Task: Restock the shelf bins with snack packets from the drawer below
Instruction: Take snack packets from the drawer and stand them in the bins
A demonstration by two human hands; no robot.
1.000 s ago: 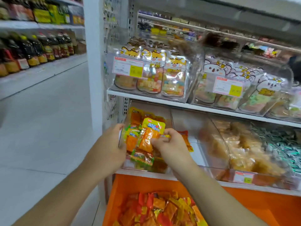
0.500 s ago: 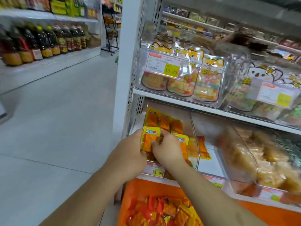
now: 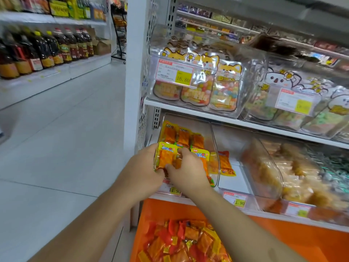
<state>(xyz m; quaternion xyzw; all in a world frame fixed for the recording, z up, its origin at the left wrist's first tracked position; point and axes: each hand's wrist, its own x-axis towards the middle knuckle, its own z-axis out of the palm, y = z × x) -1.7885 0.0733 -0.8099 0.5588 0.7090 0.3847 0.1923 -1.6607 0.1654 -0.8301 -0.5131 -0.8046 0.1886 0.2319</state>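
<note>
My left hand and right hand grip one snack packet at the bin mouth; I judge a loose release could drop it.

Hands lowered snack packet into front of shelf bin.

bright, even light | right edge blurred | wide-angle bending at edges
</note>
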